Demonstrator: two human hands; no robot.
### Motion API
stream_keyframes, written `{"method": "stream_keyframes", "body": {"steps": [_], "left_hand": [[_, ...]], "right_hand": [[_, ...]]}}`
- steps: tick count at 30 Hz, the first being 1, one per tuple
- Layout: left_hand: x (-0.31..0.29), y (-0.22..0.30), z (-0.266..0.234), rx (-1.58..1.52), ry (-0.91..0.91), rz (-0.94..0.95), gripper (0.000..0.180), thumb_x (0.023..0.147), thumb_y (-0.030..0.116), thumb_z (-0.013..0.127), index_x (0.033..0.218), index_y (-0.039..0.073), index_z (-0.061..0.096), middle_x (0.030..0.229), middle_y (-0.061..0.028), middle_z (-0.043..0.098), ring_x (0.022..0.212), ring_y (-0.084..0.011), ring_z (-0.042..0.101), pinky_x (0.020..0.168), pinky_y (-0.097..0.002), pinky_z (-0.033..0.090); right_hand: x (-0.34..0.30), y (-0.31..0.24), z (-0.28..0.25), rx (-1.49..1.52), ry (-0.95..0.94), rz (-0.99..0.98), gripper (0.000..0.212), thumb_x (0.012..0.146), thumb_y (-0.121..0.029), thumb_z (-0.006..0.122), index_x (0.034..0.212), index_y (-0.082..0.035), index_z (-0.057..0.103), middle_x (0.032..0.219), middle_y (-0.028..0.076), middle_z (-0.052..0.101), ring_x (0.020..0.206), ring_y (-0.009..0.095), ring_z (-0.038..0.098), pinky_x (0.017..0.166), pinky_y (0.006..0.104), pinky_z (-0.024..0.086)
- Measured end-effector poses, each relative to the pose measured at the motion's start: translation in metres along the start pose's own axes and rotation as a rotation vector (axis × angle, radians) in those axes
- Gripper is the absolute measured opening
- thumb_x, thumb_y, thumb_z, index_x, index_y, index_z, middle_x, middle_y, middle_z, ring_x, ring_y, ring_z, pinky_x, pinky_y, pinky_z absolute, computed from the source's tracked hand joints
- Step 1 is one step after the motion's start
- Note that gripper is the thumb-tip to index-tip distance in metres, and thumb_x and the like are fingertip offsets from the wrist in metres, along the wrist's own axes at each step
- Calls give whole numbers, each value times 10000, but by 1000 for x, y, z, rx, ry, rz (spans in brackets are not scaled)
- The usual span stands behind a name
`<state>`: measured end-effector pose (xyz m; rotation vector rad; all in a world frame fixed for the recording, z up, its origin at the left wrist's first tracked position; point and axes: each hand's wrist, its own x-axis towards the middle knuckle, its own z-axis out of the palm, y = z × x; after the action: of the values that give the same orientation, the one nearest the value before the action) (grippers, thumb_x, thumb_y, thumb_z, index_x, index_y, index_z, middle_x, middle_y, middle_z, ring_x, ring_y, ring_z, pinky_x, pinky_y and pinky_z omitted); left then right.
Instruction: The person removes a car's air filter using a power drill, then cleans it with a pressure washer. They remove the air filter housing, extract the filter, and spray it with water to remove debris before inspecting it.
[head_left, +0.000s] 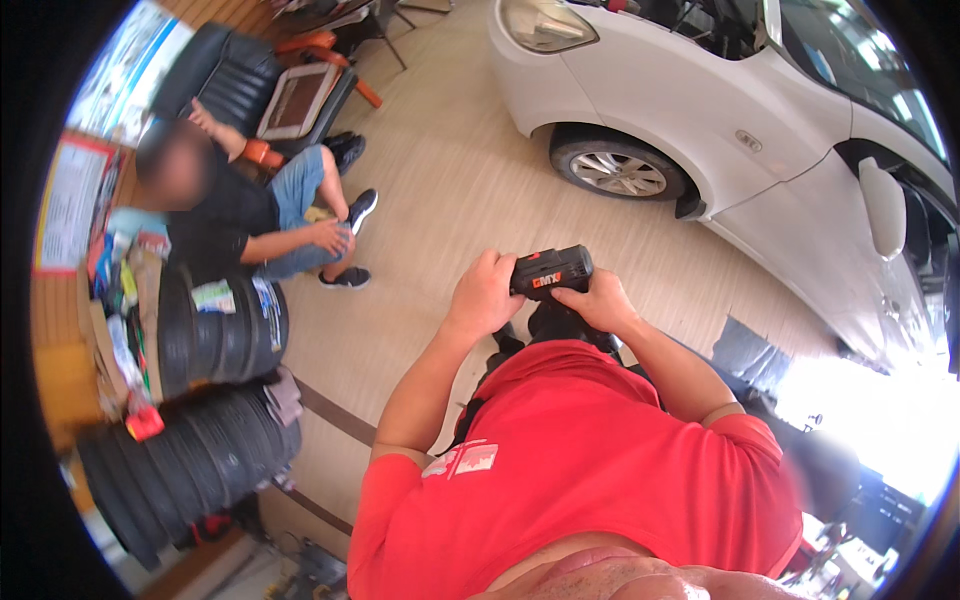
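Observation:
In front of my waist I hold a black cordless power tool [552,270] with red marks on its casing. My left hand [487,293] is closed round its left end. The right end is gripped by my right hand [604,297], whose thumb presses against the near side. The tool's underside and some of my fingers are hidden, so its exact kind does not show. Both forearms are bent inward before my red shirt.
Ahead and right stands a white car [690,120] with its bonnet area open. At the left a person [225,215] sits beside a black armchair [215,80]. Stacked tyres [190,460] are at the lower left. Another person's head [822,470] shows at the right.

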<state>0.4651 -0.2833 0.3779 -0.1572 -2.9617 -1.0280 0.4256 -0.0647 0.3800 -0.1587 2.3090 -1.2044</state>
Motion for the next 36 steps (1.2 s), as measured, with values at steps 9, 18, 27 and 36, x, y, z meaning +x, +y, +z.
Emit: {"method": "stream_keyframes", "body": {"steps": [9, 18, 27, 36], "left_hand": [[234, -68, -66, -53, -127, 324, 572, 621, 70, 797, 1147, 44, 573, 1068, -143, 551, 985, -356, 581, 822, -425, 505], [452, -98, -117, -192, -231, 409, 608, 620, 10, 785, 1185, 36, 561, 1090, -158, 539, 993, -367, 562, 836, -425, 489], [655, -113, -105, -337, -368, 622, 657, 722, 90, 793, 1319, 52, 521, 1244, -172, 538, 1127, -346, 552, 919, -397, 482], [865, -136, -73, -436, -478, 691, 243, 856, 92, 644, 1086, 13, 660, 1033, -144, 641, 952, -351, 617, 789, -394, 507]], "right_hand": [[185, -51, -59, 678, -304, 3, 474, 745, -156, 815, 1169, -42, 637, 1041, 49, 677, 883, 165, 618, 811, 330, 514], [351, -131, -155, 646, -309, -7, 569, 724, -100, 820, 1237, -33, 584, 1091, 64, 649, 996, 163, 570, 914, 319, 473], [410, -196, -262, 673, 193, 296, 596, 691, -38, 792, 1236, -37, 552, 1044, 46, 625, 971, 153, 582, 879, 321, 497], [461, -265, -366, 688, 710, 621, 365, 729, -128, 731, 1042, 24, 624, 736, 62, 623, 593, 157, 615, 565, 295, 520]]}}
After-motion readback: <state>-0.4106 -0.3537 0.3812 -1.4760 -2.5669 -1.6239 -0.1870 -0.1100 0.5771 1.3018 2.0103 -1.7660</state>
